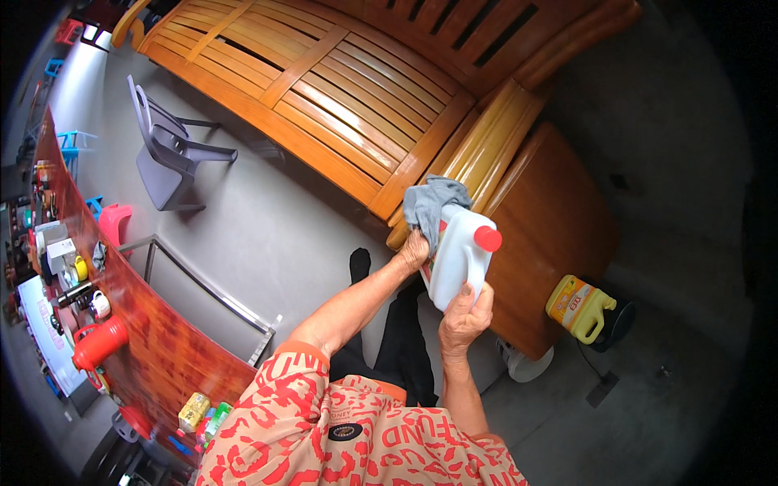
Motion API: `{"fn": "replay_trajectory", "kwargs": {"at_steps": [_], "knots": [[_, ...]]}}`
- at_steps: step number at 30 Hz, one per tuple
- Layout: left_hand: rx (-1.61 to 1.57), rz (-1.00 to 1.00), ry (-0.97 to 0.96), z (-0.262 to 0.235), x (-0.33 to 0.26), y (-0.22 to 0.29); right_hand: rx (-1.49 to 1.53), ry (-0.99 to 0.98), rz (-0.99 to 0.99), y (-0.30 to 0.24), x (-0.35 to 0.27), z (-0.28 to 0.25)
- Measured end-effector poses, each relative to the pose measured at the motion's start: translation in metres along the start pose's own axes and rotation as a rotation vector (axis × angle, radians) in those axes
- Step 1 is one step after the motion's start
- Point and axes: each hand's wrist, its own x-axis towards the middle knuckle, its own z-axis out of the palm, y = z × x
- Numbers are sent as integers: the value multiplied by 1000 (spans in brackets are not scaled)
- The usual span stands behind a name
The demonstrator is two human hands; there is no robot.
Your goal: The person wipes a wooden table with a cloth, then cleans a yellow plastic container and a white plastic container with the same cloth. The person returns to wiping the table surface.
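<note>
A white plastic jug with a red cap is tilted in front of me, above the arm of a wooden bench. My right hand is closed round the lower end of its handle. Against the jug's far left side lies a grey cloth, bunched up and draped over that end. My left hand grips the cloth and presses it to the jug; the jug and cloth partly hide its fingers.
The slatted wooden bench spans the far side, with a wooden side cabinet at right. Near it stands a yellow jug. A grey plastic chair is at left. A reddish table holds a red thermos and clutter.
</note>
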Motion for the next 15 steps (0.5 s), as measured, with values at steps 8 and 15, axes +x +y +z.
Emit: {"fn": "replay_trajectory", "kwargs": {"at_steps": [8,15], "knots": [[-203,-85,-52,38,-60,52,17,208,-172,-23,72,14],[144,-149,-247,43,-74,77,78,149,-69,-13,108,19]]}}
